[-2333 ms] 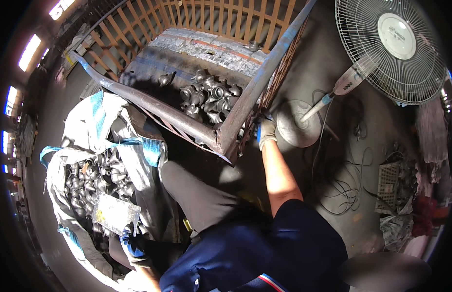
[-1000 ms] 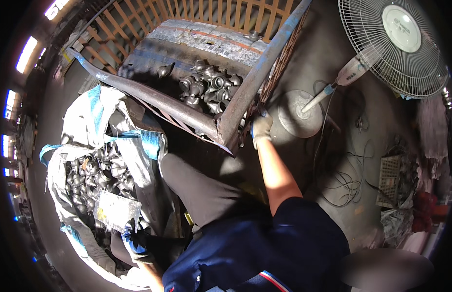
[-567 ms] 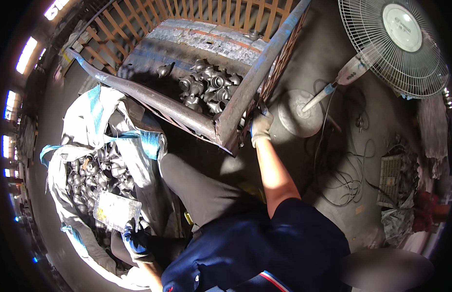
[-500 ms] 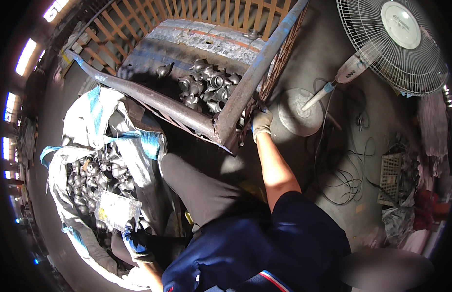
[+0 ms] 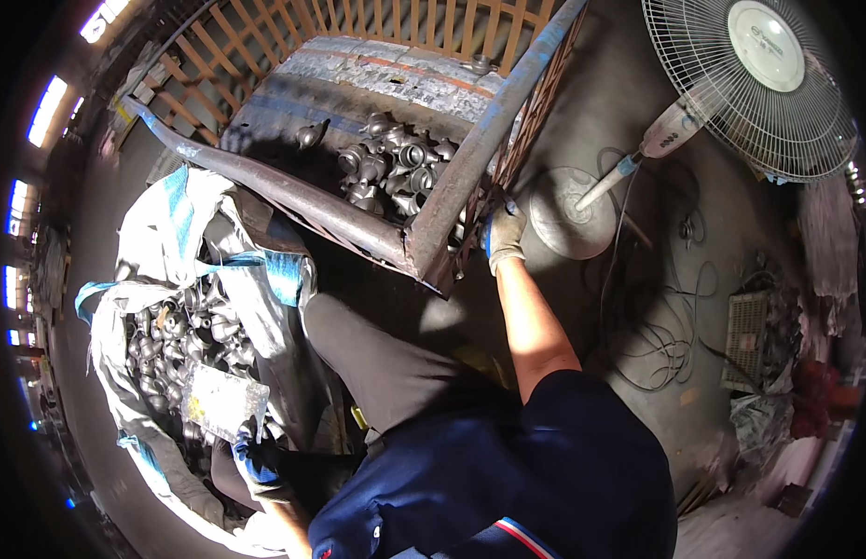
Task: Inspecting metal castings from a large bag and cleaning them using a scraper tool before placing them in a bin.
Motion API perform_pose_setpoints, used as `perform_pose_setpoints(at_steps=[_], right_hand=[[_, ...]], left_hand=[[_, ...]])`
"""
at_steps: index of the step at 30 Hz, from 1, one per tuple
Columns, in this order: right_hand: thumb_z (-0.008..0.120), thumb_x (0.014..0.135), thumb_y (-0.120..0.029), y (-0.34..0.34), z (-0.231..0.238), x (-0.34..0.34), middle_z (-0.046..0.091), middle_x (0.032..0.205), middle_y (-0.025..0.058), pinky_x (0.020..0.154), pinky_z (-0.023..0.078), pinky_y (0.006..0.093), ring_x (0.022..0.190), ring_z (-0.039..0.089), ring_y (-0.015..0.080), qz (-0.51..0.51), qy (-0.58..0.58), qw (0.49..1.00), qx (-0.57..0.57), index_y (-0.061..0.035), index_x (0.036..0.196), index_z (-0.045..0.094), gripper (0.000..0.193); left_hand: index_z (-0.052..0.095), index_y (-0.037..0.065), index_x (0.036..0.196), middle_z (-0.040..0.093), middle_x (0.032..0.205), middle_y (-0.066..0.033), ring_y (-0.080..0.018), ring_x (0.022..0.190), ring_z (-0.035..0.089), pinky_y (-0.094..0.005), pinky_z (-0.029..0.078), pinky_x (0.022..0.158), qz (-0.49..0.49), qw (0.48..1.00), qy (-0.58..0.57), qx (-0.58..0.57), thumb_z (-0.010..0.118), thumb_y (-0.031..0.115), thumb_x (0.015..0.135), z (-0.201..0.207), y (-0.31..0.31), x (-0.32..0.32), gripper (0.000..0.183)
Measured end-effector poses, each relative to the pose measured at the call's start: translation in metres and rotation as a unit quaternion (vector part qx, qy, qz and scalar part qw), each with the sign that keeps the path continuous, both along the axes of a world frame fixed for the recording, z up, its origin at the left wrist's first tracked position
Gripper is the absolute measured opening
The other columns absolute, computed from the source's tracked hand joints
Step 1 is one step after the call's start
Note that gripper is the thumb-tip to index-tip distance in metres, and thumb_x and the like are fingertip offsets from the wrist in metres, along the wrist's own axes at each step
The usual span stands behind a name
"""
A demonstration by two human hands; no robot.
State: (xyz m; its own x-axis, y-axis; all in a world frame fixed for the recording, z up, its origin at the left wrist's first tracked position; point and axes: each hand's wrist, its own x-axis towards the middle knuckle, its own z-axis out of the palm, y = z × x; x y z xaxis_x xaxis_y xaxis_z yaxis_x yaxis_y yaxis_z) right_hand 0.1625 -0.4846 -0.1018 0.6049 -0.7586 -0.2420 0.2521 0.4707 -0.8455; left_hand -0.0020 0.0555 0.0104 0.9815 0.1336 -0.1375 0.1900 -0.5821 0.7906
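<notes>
My left hand (image 5: 258, 464), in a blue and grey glove, is closed at the lower edge of a flat clear plastic packet (image 5: 223, 402). The packet lies over grey metal fittings (image 5: 177, 349) heaped in an open white sack (image 5: 139, 238) with blue straps. My right hand (image 5: 506, 235), in a pale glove with blue on it, is at the side of a large metal crate (image 5: 284, 186), just right of its near corner. Its fingers curl against the side bars and are partly in shadow. More metal fittings (image 5: 396, 163) lie piled inside the crate.
A standing fan (image 5: 767, 47) is at the right, its round base (image 5: 571, 214) on the floor beside my right hand. Loose cable (image 5: 671, 349) coils on the floor. A pale plastic basket (image 5: 745, 340) stands farther right. My bent leg (image 5: 386, 363) lies between sack and crate.
My right hand has shifted very slightly along the crate's side, and its fingers look more curled. My left hand and the packet stay nearly still. The view has moved a little.
</notes>
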Motion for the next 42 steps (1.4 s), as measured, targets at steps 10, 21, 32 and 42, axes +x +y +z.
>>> perform_pose_setpoints(at_steps=[10,21,32,42], right_hand=[[0.051,0.084,-0.008,-0.007,0.017,-0.015,0.053,0.055,0.0019,0.028,0.032,0.0245,0.032,0.041,0.0113,0.044,0.089,0.994,0.037,-0.0114,0.091,0.061,0.012],[0.048,0.081,0.009,0.002,-0.001,0.006,0.060,0.107,0.0105,0.078,0.048,0.0273,0.090,0.059,0.0178,-0.013,-0.043,0.999,0.004,0.0044,0.112,0.055,0.032],[0.050,0.077,0.005,-0.028,-0.002,-0.013,0.062,0.079,0.0023,0.050,0.044,0.0231,0.055,0.054,0.0104,0.030,0.006,0.999,-0.013,-0.0032,0.113,0.058,0.038],[0.056,0.078,0.000,-0.009,-0.018,-0.007,0.059,0.072,0.0018,0.041,0.039,0.0206,0.046,0.046,0.0064,-0.004,-0.028,0.999,-0.030,-0.0018,0.112,0.058,0.034]], left_hand=[[0.051,-0.007,0.104,0.055,0.104,-0.0145,-0.0243,0.100,0.052,-0.0351,0.042,0.092,0.088,0.903,-0.031,-0.419,0.046,0.013,0.090,0.000,-0.004,-0.001,0.025],[0.048,-0.010,0.108,0.054,0.107,-0.0176,-0.0255,0.104,0.050,-0.0356,0.041,0.092,0.092,0.915,-0.008,-0.392,0.046,0.011,0.088,0.018,-0.026,0.002,0.029],[0.052,-0.006,0.106,0.056,0.109,-0.0148,-0.0248,0.107,0.050,-0.0370,0.041,0.093,0.021,0.966,0.004,-0.256,0.041,0.011,0.089,-0.004,-0.012,0.026,0.026],[0.049,-0.008,0.109,0.055,0.108,-0.0151,-0.0248,0.104,0.051,-0.0352,0.042,0.093,0.031,0.807,0.039,-0.589,0.041,0.008,0.090,0.017,-0.027,0.011,0.026]])
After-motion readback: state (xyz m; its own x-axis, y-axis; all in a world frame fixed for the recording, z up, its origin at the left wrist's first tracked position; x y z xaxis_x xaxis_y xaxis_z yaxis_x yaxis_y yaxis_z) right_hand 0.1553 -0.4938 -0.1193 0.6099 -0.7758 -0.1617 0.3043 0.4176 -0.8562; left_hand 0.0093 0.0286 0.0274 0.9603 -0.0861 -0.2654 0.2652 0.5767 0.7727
